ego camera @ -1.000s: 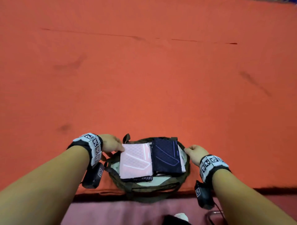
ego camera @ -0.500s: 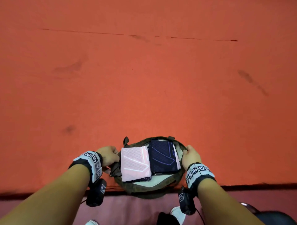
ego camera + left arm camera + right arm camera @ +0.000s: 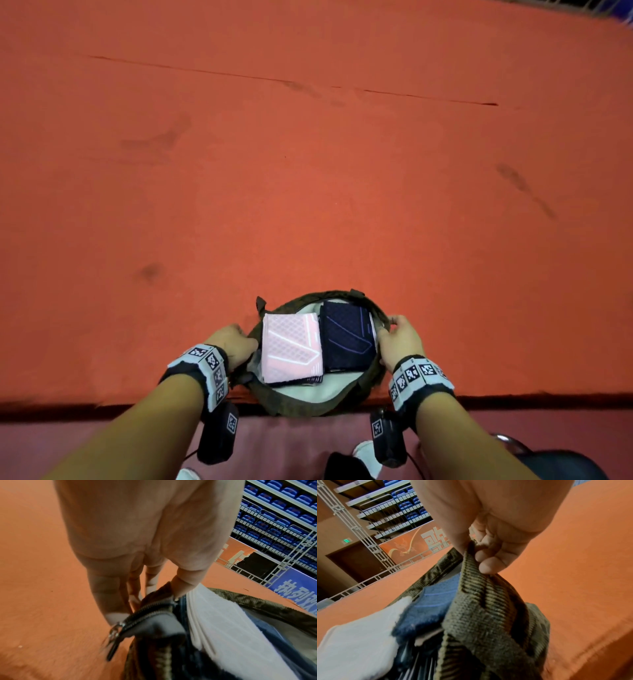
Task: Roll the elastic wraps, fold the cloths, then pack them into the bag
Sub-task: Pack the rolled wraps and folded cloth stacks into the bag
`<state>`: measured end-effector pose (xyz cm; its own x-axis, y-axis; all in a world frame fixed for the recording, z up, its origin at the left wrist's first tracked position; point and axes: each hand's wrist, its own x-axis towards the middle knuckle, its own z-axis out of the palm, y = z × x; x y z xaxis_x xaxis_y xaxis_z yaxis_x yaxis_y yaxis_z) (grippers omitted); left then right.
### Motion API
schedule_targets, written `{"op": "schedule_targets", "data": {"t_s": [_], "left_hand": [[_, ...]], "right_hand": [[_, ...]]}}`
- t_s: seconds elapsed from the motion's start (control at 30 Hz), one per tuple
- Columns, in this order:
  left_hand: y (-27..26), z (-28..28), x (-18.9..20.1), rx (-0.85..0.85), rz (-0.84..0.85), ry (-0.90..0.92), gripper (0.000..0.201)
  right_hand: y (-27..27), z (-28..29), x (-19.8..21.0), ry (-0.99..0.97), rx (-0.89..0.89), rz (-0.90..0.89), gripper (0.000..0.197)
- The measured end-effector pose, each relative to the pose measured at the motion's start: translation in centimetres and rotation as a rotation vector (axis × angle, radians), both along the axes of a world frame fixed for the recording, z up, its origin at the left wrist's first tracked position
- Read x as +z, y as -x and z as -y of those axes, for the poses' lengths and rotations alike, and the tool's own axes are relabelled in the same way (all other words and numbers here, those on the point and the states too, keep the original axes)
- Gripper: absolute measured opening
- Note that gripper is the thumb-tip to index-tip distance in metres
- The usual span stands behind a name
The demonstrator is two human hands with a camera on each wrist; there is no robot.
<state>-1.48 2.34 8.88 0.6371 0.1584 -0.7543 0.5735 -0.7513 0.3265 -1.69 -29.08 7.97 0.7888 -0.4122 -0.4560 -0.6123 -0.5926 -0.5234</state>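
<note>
Olive corduroy bag [image 3: 310, 404], rim pinched between left hand [image 3: 233, 344] and right hand [image 3: 399, 337].

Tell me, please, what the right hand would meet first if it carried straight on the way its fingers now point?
The right hand pinches the bag at its right rim, fingers pointing up and away across the table. Past that grip, only bare orange table cover seems to lie ahead, though depth is unclear.

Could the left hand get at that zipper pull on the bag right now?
Probably yes: the left hand already grips the bag edge, and the zipper pull hangs uncovered beside its fingertips.
</note>
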Motion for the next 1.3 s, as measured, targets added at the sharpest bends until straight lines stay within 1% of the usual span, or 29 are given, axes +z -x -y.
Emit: {"op": "schedule_targets", "data": {"t_s": [0.03, 0.13, 0.17, 0.2, 0.27, 0.33, 0.37, 0.43, 0.5, 0.63, 0.7, 0.77, 0.9, 1.07, 1.17, 1.23, 1.3], "left_hand": [[0.4, 0.0, -0.4, 0.0, -0.028, 0.009, 0.026], [1.8, -0.2, -1.3, -0.019, -0.114, 0.02, 0.035], [2.2, -0.3, -1.4, -0.016, -0.141, 0.028, 0.034], [2.4, -0.4, -1.6, 0.016, -0.162, 0.055, 0.03], [2.6, -0.6, -1.8, 0.133, -0.198, 0.144, 0.022], [2.6, -0.7, -1.4, 0.152, -0.188, 0.155, 0.019], [2.5, -0.6, -0.9, 0.139, -0.175, 0.149, 0.018], [2.1, -0.5, 0.6, 0.111, -0.161, 0.148, 0.02], [1.8, -0.3, 2.0, 0.106, -0.143, 0.16, 0.027], [1.0, -0.5, 4.4, 0.069, -0.115, 0.141, 0.034], [0.7, -0.8, 5.8, 0.092, -0.088, 0.16, 0.038], [0.3, -0.9, 6.7, 0.092, -0.063, 0.176, 0.04], [-0.6, -0.9, 8.5, 0.17, 0.021, 0.252, 0.035], [-2.6, -0.9, 11.2, 0.277, 0.153, 0.362, 0.022], [-3.5, -1.5, 12.3, 0.331, 0.218, 0.39, 0.023], [-3.8, -1.8, 12.2, 0.34, 0.207, 0.387, 0.023], [-3.7, -2.0, 11.6, 0.329, 0.159, 0.364, 0.025]], "right_hand": [[0.4, -0.1, -0.2, -0.017, -0.009, -0.011, 0.015], [1.7, -0.4, -1.0, -0.029, -0.067, -0.067, 0.021], [2.1, -0.5, -1.3, -0.025, -0.084, -0.087, 0.022], [2.5, -0.5, -1.5, -0.014, -0.094, -0.104, 0.023], [3.0, -0.6, -1.6, 0.022, -0.084, -0.147, 0.02], [3.3, -0.5, -1.6, 0.029, -0.097, -0.19, 0.015], [3.5, -0.5, -1.4, 0.01, -0.124, -0.197, 0.019], [3.4, -0.3, -1.0, -0.016, -0.173, -0.17, 0.034], [3.1, 0.0, -0.1, -0.011, -0.188, -0.115, 0.04], [2.1, 0.2, 2.0, 0.022, -0.175, -0.047, 0.039], [1.8, 0.1, 3.5, 0.013, -0.2, -0.018, 0.033], [1.5, 0.0, 4.8, 0.021, -0.185, 0.005, 0.028], [0.9, -0.1, 7.6, 0.034, -0.209, 0.067, 0.03], [-1.4, 0.6, 10.1, 0.053, -0.2, 0.212, 0.024], [-2.8, 0.1, 11.7, 0.032, -0.193, 0.284, 0.023], [-3.5, -0.4, 12.0, 0.028, -0.183, 0.31, 0.023], [-4.0, -0.8, 11.2, 0.036, -0.178, 0.316, 0.024]]}}
